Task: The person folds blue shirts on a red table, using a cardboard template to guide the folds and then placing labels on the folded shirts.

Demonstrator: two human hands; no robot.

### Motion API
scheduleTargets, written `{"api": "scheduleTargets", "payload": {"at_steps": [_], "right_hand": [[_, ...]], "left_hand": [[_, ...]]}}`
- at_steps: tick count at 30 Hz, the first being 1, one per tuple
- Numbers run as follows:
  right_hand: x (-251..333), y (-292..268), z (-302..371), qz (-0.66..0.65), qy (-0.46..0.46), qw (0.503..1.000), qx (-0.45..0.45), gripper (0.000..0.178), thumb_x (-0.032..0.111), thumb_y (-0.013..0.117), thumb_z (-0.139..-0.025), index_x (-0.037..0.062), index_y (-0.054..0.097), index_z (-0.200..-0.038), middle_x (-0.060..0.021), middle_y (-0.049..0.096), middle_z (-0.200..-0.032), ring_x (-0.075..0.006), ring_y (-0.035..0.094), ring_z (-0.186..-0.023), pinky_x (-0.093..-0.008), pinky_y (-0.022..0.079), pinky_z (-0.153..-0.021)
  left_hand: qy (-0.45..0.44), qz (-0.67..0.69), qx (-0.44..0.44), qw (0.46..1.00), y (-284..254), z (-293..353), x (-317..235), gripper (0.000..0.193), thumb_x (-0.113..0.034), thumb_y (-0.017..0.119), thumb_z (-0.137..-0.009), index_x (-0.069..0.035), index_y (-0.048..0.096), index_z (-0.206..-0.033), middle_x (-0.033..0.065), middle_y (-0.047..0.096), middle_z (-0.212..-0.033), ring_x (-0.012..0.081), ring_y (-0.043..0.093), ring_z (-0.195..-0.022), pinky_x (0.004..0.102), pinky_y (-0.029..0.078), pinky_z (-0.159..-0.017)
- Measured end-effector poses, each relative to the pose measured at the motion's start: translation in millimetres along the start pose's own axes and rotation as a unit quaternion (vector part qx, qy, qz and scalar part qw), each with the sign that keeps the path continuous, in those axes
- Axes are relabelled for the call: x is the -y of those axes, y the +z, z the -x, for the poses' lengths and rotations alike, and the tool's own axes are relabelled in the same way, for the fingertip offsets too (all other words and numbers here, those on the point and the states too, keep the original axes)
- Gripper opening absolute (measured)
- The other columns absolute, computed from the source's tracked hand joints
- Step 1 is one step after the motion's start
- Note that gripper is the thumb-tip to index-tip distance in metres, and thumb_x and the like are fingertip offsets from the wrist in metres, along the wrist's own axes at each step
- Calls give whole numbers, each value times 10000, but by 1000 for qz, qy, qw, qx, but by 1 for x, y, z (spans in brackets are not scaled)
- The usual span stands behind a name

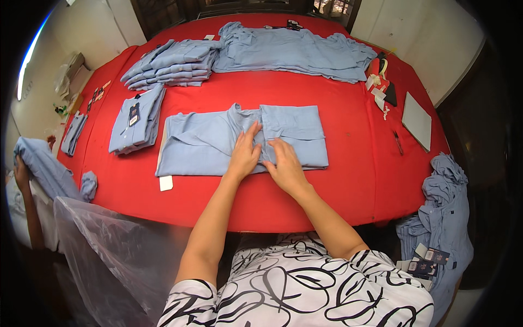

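Note:
A light blue shirt (199, 155) lies partly folded on the red-covered table (354, 188) in front of me. Its right part is turned over into a flat panel, and loose cloth is bunched around the middle. My left hand (246, 151) rests on that middle with fingers stretched out. Beside it, my right hand (284, 166) presses on the shirt near the edge of the turned panel, fingers spread. A white tag (166, 183) sticks out at the shirt's lower left corner.
Folded blue shirts (136, 122) with a dark tag stand at left, below a larger stack (169, 62). Unfolded shirts (289, 49) lie at the back. A white board (417, 121) is at right, above a shirt pile (444, 201). Another person's hand (22, 173) holds blue cloth.

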State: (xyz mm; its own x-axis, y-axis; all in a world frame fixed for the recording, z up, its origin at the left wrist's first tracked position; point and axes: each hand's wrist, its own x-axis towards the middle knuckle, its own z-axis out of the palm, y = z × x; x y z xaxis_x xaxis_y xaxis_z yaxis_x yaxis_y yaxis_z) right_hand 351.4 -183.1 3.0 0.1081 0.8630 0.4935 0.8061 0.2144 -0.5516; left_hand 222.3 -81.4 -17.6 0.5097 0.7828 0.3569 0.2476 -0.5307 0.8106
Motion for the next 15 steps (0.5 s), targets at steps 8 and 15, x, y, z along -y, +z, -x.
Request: {"api": "scheduleTargets", "payload": {"at_steps": [8, 15], "right_hand": [[-28, 0, -1, 27, 63, 997, 19, 502, 223, 744, -797, -25, 570, -1197, -182, 562, -1175, -354, 527, -1083, -440, 448, -921], [-20, 17, -44, 61, 144, 987, 24, 427, 215, 691, -845, 1, 580, -1197, -197, 598, -1097, -376, 594, -997, -450, 492, -836]], "left_hand": [[60, -195, 19, 979, -9, 12, -3, 507, -109, 597, -754, -71, 578, -1260, 98, 582, -1272, 307, 479, -1208, 422, 339, -1064], [42, -102, 67, 992, -31, 13, 1, 427, -151, 660, -805, -88, 615, -1225, 74, 597, -1271, 270, 490, -1212, 396, 359, -1050]]}}
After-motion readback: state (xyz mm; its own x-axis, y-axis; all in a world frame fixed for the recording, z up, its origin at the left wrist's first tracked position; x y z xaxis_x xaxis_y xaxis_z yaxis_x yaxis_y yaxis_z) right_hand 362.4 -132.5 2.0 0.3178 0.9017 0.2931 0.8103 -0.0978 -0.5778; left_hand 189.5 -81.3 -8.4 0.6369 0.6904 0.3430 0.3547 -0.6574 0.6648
